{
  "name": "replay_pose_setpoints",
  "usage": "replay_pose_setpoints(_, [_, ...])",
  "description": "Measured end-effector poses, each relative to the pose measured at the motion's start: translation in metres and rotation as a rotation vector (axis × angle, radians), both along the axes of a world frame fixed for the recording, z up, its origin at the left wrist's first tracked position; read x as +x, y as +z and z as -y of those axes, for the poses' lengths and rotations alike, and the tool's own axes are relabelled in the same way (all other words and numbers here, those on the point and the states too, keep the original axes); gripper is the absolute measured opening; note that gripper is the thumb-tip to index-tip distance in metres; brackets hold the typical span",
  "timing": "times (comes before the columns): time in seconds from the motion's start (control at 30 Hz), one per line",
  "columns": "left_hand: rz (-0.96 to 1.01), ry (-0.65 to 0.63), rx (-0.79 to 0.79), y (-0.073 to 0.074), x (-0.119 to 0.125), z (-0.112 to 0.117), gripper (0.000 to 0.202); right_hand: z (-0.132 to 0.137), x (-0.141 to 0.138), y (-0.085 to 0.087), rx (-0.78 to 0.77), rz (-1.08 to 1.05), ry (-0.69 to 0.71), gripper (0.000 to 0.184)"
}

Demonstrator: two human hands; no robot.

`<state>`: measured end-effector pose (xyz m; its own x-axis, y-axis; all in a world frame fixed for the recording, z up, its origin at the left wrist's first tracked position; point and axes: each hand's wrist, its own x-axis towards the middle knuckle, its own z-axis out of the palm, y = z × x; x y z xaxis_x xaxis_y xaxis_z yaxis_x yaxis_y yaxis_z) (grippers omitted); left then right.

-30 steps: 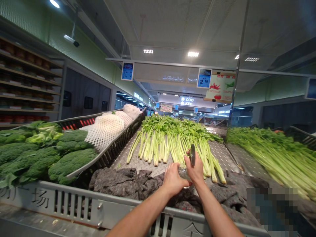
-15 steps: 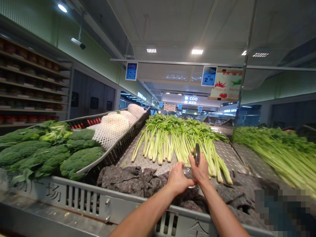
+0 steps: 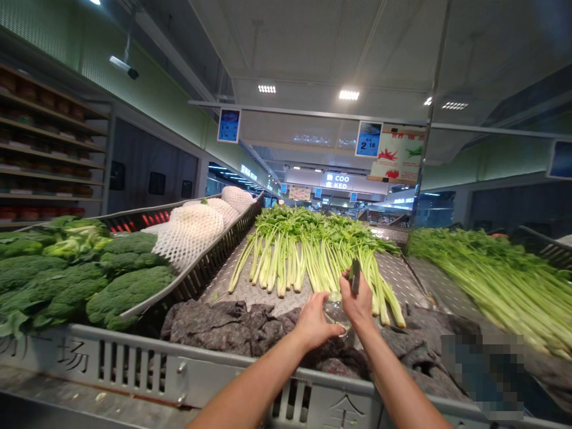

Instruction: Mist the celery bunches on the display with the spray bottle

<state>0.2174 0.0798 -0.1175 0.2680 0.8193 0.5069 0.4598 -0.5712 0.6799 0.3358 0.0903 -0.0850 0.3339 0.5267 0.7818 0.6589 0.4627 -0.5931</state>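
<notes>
A clear spray bottle (image 3: 336,314) with a black head is between my two hands above the front of the vegetable stand. My right hand (image 3: 357,300) is wrapped round its upper part, with the black head sticking up past the fingers. My left hand (image 3: 313,322) curves round the clear body from the left, thumb below and fingers above. The hands hide much of the bottle. Just beyond lies a row of celery (image 3: 290,262), pale stalks toward me and leaves away, on a ridged metal plate (image 3: 286,304).
Crumpled grey felt cloth (image 3: 214,328) lies along the stand's front, behind a grey slatted rail (image 3: 134,363). Broccoli (image 3: 129,292) and net-wrapped produce (image 3: 190,229) fill a crate on the left. A mirror (image 3: 473,286) at right reflects the celery. Price signs (image 3: 369,139) hang overhead.
The view has shifted slightly to the right, so the stand appears farther left. Both hands keep their hold on the spray bottle, and more of its clear body shows between them.
</notes>
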Motion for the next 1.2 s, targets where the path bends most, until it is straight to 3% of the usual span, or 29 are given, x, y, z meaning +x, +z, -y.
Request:
replay_pose_setpoints(0.27, [-0.023, -0.014, 0.005, 0.004, -0.002, 0.002, 0.070, 0.002, 0.000, 0.000, 0.016, 0.046, 0.015, 0.025])
replay_pose_setpoints(0.83, [-0.038, -0.019, -0.013, 0.001, 0.000, 0.001, 0.069, 0.005, 0.001, -0.004, 0.023, 0.084, -0.037, 0.030])
replay_pose_setpoints(1.0, [-0.013, -0.041, 0.013, 0.004, 0.015, 0.001, 0.067, 0.010, 0.013, 0.003, 0.030, 0.127, -0.121, 0.029])
replay_pose_setpoints(1.2, [-0.070, -0.081, 0.024, -0.002, 0.034, -0.002, 0.064, 0.016, 0.034, -0.007, 0.012, 0.066, -0.180, 0.028])
